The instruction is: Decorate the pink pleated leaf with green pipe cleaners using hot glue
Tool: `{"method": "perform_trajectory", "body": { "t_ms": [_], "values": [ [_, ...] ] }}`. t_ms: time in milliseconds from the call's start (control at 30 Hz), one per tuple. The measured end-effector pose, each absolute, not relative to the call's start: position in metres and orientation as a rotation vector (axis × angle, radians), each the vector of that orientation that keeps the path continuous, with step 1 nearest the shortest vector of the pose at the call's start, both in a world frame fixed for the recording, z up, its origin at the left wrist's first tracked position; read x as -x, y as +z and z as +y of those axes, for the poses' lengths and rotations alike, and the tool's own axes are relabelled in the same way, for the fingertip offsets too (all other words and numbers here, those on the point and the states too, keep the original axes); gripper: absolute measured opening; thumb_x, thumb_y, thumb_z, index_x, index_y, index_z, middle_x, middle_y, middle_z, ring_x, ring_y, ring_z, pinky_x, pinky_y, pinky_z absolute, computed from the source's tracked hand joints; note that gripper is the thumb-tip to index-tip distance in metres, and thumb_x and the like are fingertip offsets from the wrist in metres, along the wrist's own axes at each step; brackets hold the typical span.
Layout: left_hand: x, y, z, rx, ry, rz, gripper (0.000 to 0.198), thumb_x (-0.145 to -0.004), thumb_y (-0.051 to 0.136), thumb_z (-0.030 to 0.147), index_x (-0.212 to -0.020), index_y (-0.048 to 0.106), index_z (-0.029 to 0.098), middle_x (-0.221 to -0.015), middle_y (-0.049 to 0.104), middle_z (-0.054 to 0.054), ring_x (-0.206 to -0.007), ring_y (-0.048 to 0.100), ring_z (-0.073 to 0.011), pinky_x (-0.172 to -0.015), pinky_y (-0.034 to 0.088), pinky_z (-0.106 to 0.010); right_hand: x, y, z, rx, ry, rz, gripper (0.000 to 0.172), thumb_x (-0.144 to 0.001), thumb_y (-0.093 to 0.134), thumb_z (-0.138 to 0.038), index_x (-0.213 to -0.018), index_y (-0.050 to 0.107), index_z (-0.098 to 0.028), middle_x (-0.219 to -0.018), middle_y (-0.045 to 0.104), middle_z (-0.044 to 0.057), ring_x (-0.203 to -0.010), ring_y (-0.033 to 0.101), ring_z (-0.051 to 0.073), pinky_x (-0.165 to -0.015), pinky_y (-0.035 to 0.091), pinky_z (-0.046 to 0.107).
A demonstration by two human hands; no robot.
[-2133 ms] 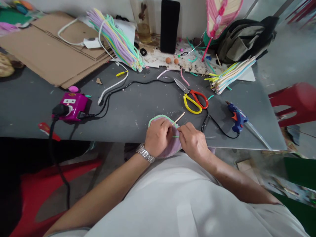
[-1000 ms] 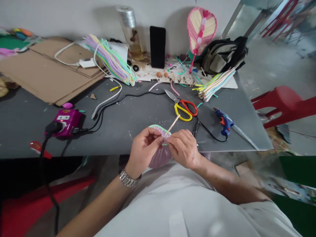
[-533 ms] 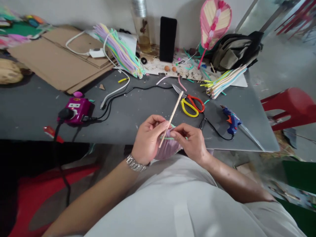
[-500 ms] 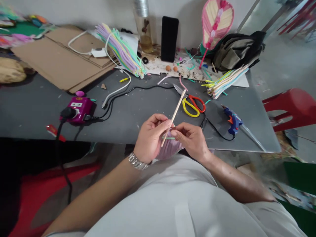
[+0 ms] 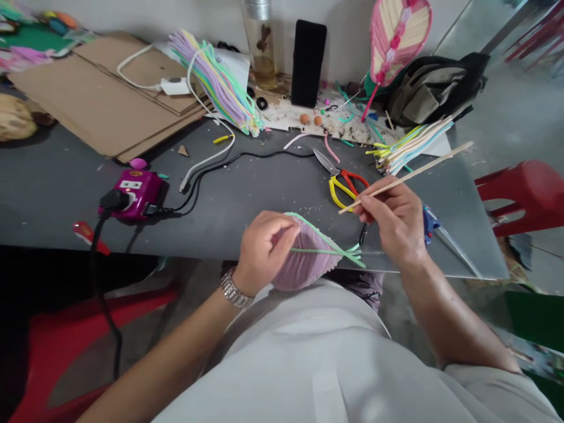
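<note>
At lower centre of the frame, the left hand (image 5: 267, 249) grips a lilac piece (image 5: 306, 264) closely, its edge trimmed with green strips (image 5: 324, 251), just over the front edge of the bench (image 5: 53, 202). Beyond it lie scissors (image 5: 348, 191). Further right, the right hand (image 5: 392, 220) pinches a wooden stick (image 5: 423, 170) in a narrow grip, beside a glue gun (image 5: 430, 223).

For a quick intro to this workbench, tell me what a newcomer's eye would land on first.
The eye goes first to the centre foreground, where the left hand grips a pleated mauve leaf shape edged in green while the right hand holds a long wooden stick over the grey table. At the back of the table, a bundle of pastel strips stands out, and a pink-and-cream leaf-shaped ornament catches the eye at top right.
</note>
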State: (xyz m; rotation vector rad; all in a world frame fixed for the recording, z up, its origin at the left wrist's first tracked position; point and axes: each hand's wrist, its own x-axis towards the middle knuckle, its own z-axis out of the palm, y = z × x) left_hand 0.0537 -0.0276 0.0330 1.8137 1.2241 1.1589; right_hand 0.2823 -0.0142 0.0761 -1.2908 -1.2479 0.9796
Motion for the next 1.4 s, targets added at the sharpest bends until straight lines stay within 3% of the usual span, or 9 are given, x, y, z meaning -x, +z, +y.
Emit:
{"method": "perform_trajectory", "body": {
  "t_ms": [133,233,367,567,800,1133,1400],
  "values": [
    [-0.053,0.009,-0.025,-2.327,0.952,1.11,0.025,-0.097,0.052,0.017,-0.112,0.072,0.017,-0.116,0.074,-0.013,-0.116,0.063,-0.0276,-0.102,0.053,-0.049,-0.28,0.047,-0.009,1.262,0.98,-1.54,0.022,-0.096,0.062,-0.042,-0.089,0.063,-0.021,-0.078,0.067,0.001,-0.066,0.063,0.013,-0.062,0.052,0.027],
    [-0.058,-0.001,-0.025,-2.476,0.852,1.075,0.033,-0.096,0.05,0.014,-0.124,0.068,0.015,-0.126,0.069,-0.015,-0.129,0.057,-0.0304,-0.108,0.051,-0.053,-0.273,0.026,-0.015,1.255,0.781,-1.767,0.019,-0.102,0.052,-0.034,-0.093,0.061,-0.021,-0.084,0.065,0.002,-0.072,0.062,0.013,-0.068,0.05,0.027],
    [-0.059,-0.004,-0.027,-2.553,0.845,1.041,0.032,-0.096,0.052,0.014,-0.124,0.068,0.015,-0.128,0.067,-0.016,-0.13,0.056,-0.0313,-0.107,0.052,-0.053,-0.272,0.014,-0.02,1.22,0.57,-1.864,0.013,-0.103,0.049,-0.028,-0.096,0.058,-0.021,-0.089,0.066,0.005,-0.079,0.064,0.016,-0.074,0.05,0.03],
    [-0.058,-0.004,-0.031,-2.593,0.764,1.044,0.031,-0.097,0.057,0.022,-0.125,0.07,0.027,-0.134,0.063,-0.014,-0.136,0.05,-0.0339,-0.109,0.047,-0.058,-0.272,0.008,-0.019,1.218,0.543,-1.905,0.014,-0.103,0.047,-0.027,-0.096,0.058,-0.022,-0.089,0.068,0.006,-0.079,0.064,0.017,-0.074,0.052,0.031],
    [-0.059,-0.006,-0.032,-2.551,0.753,1.027,0.029,-0.098,0.056,0.023,-0.123,0.071,0.027,-0.136,0.061,-0.014,-0.138,0.047,-0.0348,-0.11,0.043,-0.06,-0.271,0.007,-0.021,1.198,0.54,-1.92,0.011,-0.103,0.049,-0.025,-0.097,0.058,-0.022,-0.09,0.069,0.006,-0.08,0.065,0.017,-0.076,0.052,0.033],
    [-0.059,-0.008,-0.032,-2.564,0.746,1.023,0.032,-0.098,0.058,0.028,-0.128,0.07,0.029,-0.136,0.062,-0.014,-0.138,0.047,-0.0348,-0.11,0.043,-0.059,-0.268,0.008,-0.018,1.087,0.214,-2.151,0.012,-0.101,0.05,-0.018,-0.093,0.058,-0.022,-0.087,0.074,0.005,-0.08,0.067,0.018,-0.079,0.047,0.035],
    [-0.059,-0.007,-0.032,-2.533,0.764,1.036,0.029,-0.097,0.059,0.025,-0.122,0.072,0.029,-0.136,0.063,-0.013,-0.138,0.047,-0.0339,-0.111,0.043,-0.059,-0.269,0.007,-0.019,1.188,0.388,-2.03,0.016,-0.102,0.048,-0.025,-0.093,0.061,-0.021,-0.089,0.073,0.007,-0.081,0.066,0.019,-0.079,0.05,0.036]
  ]
}}
